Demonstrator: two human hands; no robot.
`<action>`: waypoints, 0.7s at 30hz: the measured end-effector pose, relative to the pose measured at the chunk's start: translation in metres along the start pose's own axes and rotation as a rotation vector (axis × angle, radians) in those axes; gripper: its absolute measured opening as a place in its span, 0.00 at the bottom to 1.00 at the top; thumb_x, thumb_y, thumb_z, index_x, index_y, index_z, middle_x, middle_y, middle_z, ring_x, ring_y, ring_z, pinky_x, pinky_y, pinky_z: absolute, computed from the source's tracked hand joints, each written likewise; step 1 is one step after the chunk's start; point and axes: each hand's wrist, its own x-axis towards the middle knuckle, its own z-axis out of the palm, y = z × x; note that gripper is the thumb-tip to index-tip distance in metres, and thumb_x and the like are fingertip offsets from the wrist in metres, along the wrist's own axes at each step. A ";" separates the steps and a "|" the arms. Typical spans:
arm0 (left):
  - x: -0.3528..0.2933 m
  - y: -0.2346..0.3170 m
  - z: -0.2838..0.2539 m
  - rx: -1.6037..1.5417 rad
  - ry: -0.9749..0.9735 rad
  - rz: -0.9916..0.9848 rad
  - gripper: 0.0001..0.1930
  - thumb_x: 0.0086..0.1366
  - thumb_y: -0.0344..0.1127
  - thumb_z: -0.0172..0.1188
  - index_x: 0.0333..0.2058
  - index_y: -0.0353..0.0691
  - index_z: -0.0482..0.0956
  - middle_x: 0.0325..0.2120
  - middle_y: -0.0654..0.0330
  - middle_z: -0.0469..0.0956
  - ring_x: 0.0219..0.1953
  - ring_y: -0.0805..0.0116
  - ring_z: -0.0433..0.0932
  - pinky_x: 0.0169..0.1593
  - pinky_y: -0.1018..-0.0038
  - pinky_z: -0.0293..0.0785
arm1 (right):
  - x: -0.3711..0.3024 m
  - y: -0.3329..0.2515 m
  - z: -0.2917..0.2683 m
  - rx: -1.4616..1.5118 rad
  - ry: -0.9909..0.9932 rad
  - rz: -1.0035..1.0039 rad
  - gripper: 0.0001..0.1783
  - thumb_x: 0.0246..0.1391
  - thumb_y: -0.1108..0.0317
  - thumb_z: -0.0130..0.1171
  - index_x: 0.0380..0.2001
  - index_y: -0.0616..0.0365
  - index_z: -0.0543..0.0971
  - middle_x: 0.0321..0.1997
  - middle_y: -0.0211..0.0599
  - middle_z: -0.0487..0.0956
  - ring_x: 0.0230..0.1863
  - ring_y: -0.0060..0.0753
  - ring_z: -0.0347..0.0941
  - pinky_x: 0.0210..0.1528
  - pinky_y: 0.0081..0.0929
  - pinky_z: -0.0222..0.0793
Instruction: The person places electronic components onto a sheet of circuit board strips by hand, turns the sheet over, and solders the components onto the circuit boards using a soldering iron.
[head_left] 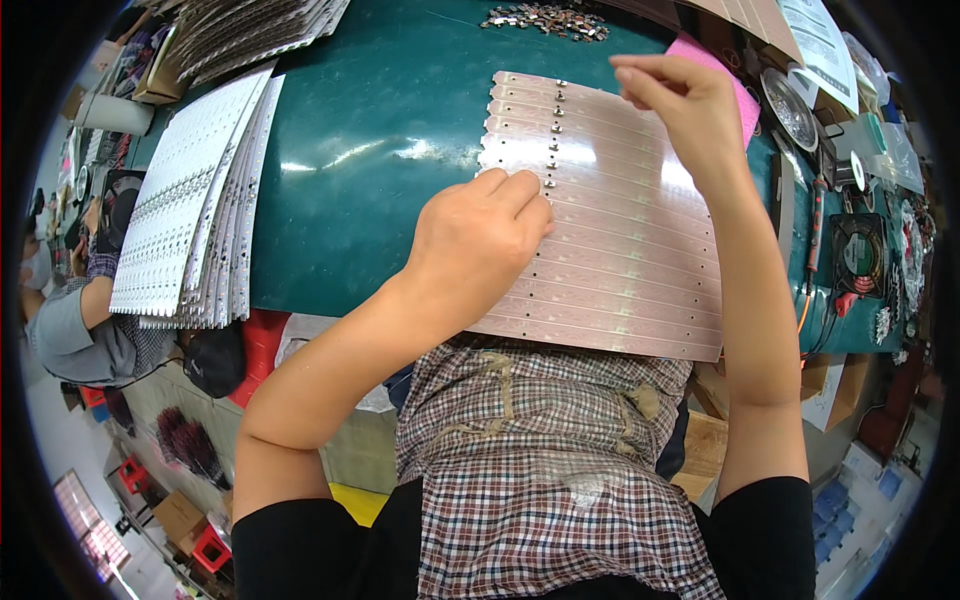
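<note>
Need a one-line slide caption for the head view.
Left hand at small parts on a pinkish panel, right hand raised near its far right corner, white panels stacked at left.

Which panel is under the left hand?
The pinkish-brown panel, bearing a line of small metal parts; the white panels stand apart, stacked at left.

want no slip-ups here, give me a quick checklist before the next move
1. Brown panel on the green table: ok
2. Left hand clear of the panel: not ok, it is over it
3. Right hand holding something: cannot tell, nothing shows clearly
4. Metal parts seated squarely: cannot tell, too small
5. Loose pile apart from the panel: ok
6. White stack apart from the panel: ok
</note>
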 end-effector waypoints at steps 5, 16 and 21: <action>0.000 -0.005 -0.007 -0.195 -0.005 -0.098 0.07 0.54 0.30 0.72 0.30 0.40 0.82 0.26 0.62 0.77 0.28 0.64 0.78 0.32 0.72 0.76 | -0.053 -0.029 0.001 -0.067 -0.145 0.020 0.11 0.60 0.71 0.64 0.41 0.67 0.86 0.29 0.34 0.84 0.31 0.17 0.78 0.36 0.19 0.75; 0.086 -0.106 0.001 -0.066 0.053 -0.275 0.09 0.63 0.32 0.68 0.40 0.34 0.85 0.33 0.59 0.86 0.36 0.71 0.83 0.40 0.76 0.78 | -0.101 -0.040 0.028 0.013 -0.364 0.164 0.09 0.54 0.76 0.66 0.39 0.66 0.86 0.32 0.41 0.85 0.31 0.27 0.82 0.37 0.24 0.77; 0.127 -0.121 0.033 -0.036 0.151 -0.317 0.06 0.59 0.35 0.66 0.33 0.40 0.84 0.34 0.52 0.81 0.41 0.52 0.81 0.46 0.60 0.76 | -0.107 -0.044 0.026 0.067 -0.366 0.322 0.06 0.55 0.76 0.66 0.36 0.67 0.85 0.32 0.41 0.86 0.31 0.26 0.82 0.37 0.23 0.78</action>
